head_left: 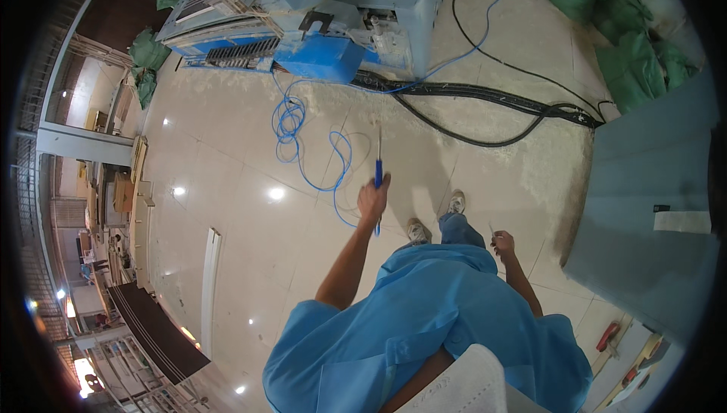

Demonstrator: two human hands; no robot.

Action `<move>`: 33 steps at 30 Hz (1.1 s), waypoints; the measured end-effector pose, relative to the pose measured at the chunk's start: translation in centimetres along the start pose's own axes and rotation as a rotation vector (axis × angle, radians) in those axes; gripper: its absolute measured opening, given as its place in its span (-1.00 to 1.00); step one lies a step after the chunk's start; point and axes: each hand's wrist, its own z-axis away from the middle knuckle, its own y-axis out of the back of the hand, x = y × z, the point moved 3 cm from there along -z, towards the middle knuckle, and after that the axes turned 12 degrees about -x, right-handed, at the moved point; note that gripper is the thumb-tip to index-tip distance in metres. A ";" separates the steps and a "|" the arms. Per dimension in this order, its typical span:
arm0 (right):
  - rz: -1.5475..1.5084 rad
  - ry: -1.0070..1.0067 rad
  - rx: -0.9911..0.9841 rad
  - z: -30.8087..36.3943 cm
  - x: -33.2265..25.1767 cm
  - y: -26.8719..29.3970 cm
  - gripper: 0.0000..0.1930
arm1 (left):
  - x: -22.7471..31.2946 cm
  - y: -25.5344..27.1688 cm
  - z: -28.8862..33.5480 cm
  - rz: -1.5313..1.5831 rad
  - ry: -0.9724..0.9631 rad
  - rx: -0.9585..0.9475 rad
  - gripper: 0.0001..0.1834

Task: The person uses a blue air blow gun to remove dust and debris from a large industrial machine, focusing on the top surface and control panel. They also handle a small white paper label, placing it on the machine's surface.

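My left hand (372,201) is closed around an air blow gun (379,174) with a blue body and a long thin metal nozzle, which points away from me over the floor. A thin blue air hose (286,127) lies in loose loops on the tiles and runs up to the gun's lower end. My right hand (503,244) hangs low beside my right leg, its fingers curled. Something small, thin and light-coloured sticks out of them, too small to name.
Ahead stands a blue-grey machine (409,27) with dusty parts. Thick black cables (485,95) cross the floor in front of it. Green sacks (632,49) lie at far right, above a grey cabinet (644,186). A white strip (210,284) lies on the floor to my left.
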 end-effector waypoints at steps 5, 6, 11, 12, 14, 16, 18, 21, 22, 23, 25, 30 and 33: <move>-0.019 -0.009 0.039 -1.2 0.6 2.5 -0.67 | 13.3 5.3 -6.9 0.015 -0.130 0.121 -0.29; -0.004 0.001 0.067 -1.4 0.6 3.3 -0.68 | 15.4 5.9 -7.8 0.049 -0.132 0.124 -0.27; -0.083 0.013 0.129 -2.8 0.7 7.4 -0.69 | 23.4 8.5 -11.3 0.191 -0.120 0.156 -0.20; -0.100 0.006 0.127 -3.3 0.6 8.2 -0.70 | 24.6 8.6 -12.2 0.226 -0.125 0.169 -0.19; -0.168 -0.030 0.105 -4.2 0.7 9.7 -0.71 | 26.2 8.5 -13.5 0.177 -0.100 0.190 -0.17; -0.199 -0.101 0.110 -5.1 0.7 11.1 -0.73 | 27.4 8.2 -14.7 0.106 -0.082 0.220 -0.16; -0.270 -0.069 0.084 -6.3 0.0 12.3 -0.73 | 28.3 7.8 -15.5 0.078 -0.112 0.294 -0.24; -0.266 -0.044 0.099 -8.4 -2.0 13.8 -0.72 | 29.2 7.8 -16.9 0.104 -0.081 0.275 -0.19; -0.235 -0.067 0.122 -9.1 -2.7 14.2 -0.72 | 29.3 7.8 -17.3 0.124 -0.051 0.245 -0.12; -0.235 -0.032 0.089 -9.9 -3.8 14.5 -0.73 | 29.5 8.0 -17.7 0.120 -0.045 0.243 -0.12; -0.203 -0.035 0.086 -11.6 -5.8 14.9 -0.74 | 30.1 8.4 -18.6 0.109 -0.039 0.238 -0.12; -0.217 0.079 0.022 -16.2 -11.8 14.3 -0.77 | 31.5 8.9 -22.1 0.073 -0.020 0.233 -0.12; -0.211 0.055 0.003 -18.0 -15.2 13.7 -0.78 | 32.3 9.3 -24.9 0.092 0.020 0.222 -0.12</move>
